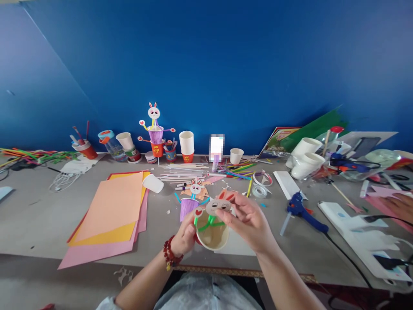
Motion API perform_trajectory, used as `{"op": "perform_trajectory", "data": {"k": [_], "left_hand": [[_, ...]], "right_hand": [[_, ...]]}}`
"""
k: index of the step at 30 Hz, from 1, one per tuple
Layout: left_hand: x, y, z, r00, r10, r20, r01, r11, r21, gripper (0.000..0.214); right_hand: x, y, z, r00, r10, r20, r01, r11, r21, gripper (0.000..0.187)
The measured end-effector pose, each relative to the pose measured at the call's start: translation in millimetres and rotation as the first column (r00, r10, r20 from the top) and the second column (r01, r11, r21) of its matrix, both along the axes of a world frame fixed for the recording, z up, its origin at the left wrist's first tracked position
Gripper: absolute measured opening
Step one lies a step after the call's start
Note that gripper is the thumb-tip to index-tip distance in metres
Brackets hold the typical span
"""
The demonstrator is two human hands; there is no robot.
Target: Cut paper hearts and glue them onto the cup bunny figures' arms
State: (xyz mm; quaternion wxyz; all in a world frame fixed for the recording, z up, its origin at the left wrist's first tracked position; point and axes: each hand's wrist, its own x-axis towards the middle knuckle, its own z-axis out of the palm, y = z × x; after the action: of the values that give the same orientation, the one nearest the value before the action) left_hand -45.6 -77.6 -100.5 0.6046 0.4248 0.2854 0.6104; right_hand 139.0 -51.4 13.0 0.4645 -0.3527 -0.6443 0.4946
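Note:
My left hand (pixel 184 236) is wrapped round the side of a paper cup (pixel 217 246), whose open mouth tilts toward me. Inside the cup, green pipe cleaners (pixel 210 220) rise from the interior. One of them carries a small disc with a red heart (pixel 198 212) at the rim near my left fingers. My right hand (pixel 251 221) pinches a paper rabbit face (pixel 218 208) with red ears between thumb and fingers, just above the cup. Behind my left hand stands a purple paper cup (pixel 189 209) with another rabbit head and blue arms.
Stacked coloured paper (pixel 109 206) lies at left. A blue glue gun (pixel 305 213) and a white power strip (pixel 351 237) with cords occupy the right. Markers and sticks (pixel 183 170) lie behind. A finished rabbit figure (pixel 156 135) stands by the wall. Another person's hand (pixel 398 206) rests far right.

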Motion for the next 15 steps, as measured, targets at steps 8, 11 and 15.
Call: {"op": "perform_trajectory", "data": {"k": [8, 11, 15], "left_hand": [[4, 7, -11.3, 0.975, -0.032, -0.219, 0.076, 0.978, 0.195, 0.071], [6, 9, -9.1, 0.98, -0.048, -0.195, 0.092, 0.97, 0.223, 0.07], [5, 10, -13.1, 0.982, -0.026, -0.19, 0.069, 0.972, 0.223, 0.069]], "right_hand": [[5, 1, 1.1, 0.998, 0.065, -0.02, -0.063, 0.992, 0.108, 0.002], [4, 4, 3.0, 0.995, 0.094, -0.043, -0.089, 0.99, 0.109, 0.002], [1, 6, 4.4, 0.994, 0.102, -0.046, -0.1, 0.994, 0.054, 0.003]]}}
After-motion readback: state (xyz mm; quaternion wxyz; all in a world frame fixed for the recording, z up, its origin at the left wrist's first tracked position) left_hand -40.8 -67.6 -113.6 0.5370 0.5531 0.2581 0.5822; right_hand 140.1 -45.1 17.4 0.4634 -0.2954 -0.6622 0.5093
